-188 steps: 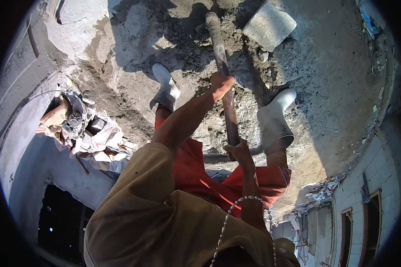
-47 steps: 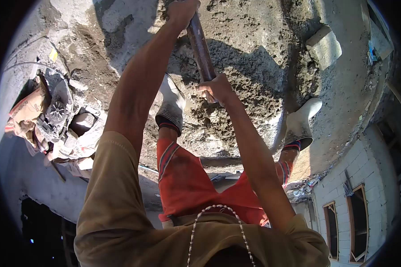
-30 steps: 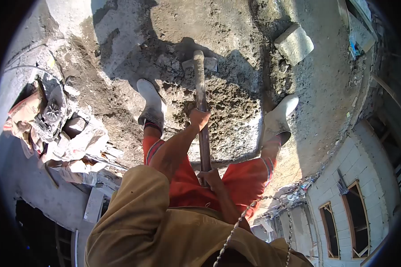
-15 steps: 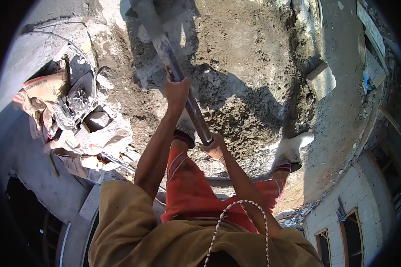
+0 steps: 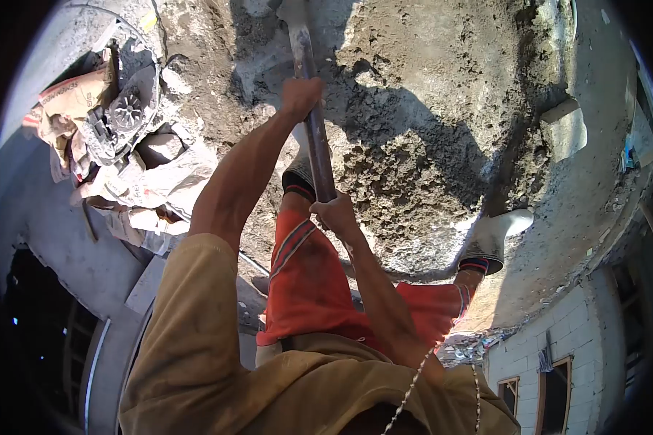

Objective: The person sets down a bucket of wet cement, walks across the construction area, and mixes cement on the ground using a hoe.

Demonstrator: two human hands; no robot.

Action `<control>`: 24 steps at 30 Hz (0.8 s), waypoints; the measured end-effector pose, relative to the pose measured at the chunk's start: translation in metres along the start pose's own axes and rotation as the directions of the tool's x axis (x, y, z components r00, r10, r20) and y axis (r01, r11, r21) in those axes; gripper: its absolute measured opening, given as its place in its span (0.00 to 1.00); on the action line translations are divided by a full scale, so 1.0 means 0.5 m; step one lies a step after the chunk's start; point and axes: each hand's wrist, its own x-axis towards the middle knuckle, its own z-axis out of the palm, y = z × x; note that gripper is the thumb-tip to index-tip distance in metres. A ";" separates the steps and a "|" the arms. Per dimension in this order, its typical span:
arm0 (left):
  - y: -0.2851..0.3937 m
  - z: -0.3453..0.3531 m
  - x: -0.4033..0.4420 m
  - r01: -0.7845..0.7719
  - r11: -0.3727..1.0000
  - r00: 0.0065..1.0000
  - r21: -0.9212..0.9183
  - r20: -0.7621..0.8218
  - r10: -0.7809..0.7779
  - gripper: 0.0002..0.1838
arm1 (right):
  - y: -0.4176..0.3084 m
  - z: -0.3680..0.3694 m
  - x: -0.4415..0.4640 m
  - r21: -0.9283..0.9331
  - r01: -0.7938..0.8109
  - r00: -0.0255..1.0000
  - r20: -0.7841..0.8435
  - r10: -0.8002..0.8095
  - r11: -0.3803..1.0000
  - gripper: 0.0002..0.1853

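Note:
My left hand (image 5: 302, 98) is closed around the upper part of a long dark handle (image 5: 319, 156). My right hand (image 5: 335, 214) is closed at the handle's near end, just above my red shorts. The handle runs up to the frame's top edge, where the tool's head cannot be made out clearly. Below and right of the handle lies broken, clumpy soil (image 5: 395, 185). A pale boot (image 5: 301, 170) is partly hidden behind the handle; the other boot (image 5: 497, 235) stands to the right.
Torn sacks (image 5: 76, 94) and rubble lie at the left beside a round grey part (image 5: 126, 112). A concrete block (image 5: 564, 130) rests at the right, past a trench-like groove (image 5: 511, 159). A block wall (image 5: 580, 348) with framed openings is at the lower right.
Since half a second ago, both hands have moved up in view and the handle has become more upright. Earlier, the tool's head was down on the soil with my hands closer to my body.

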 end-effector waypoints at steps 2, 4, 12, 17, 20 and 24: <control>0.002 0.064 -0.048 0.111 0.994 0.987 -0.007 -0.120 -0.111 0.15 | 0.029 -0.042 -0.047 0.047 -0.114 0.993 0.023 0.113 0.992 0.07; 0.004 0.099 -0.133 0.219 0.970 0.975 -0.100 -0.023 -0.223 0.25 | 0.104 -0.079 -0.091 -0.065 -0.048 0.998 -0.054 0.044 0.997 0.09; -0.216 0.342 -0.645 0.602 0.747 0.797 -0.281 0.260 -0.545 0.13 | 0.242 -0.192 -0.574 -0.291 -0.456 0.890 -0.170 0.424 0.841 0.20; -0.102 0.288 -0.650 0.486 0.836 0.867 -0.253 0.262 -0.424 0.10 | 0.281 -0.180 -0.553 -0.291 -0.512 0.859 -0.204 0.470 0.808 0.23; 0.058 0.197 -0.464 0.287 0.900 0.957 -0.327 0.048 -0.288 0.11 | 0.206 -0.181 -0.346 -0.418 -0.177 0.969 -0.231 0.084 0.891 0.22; 0.256 0.041 -0.133 -0.060 0.863 0.998 -0.502 -0.048 0.041 0.09 | -0.019 -0.187 0.013 -0.496 0.303 0.907 -0.112 -0.406 0.814 0.14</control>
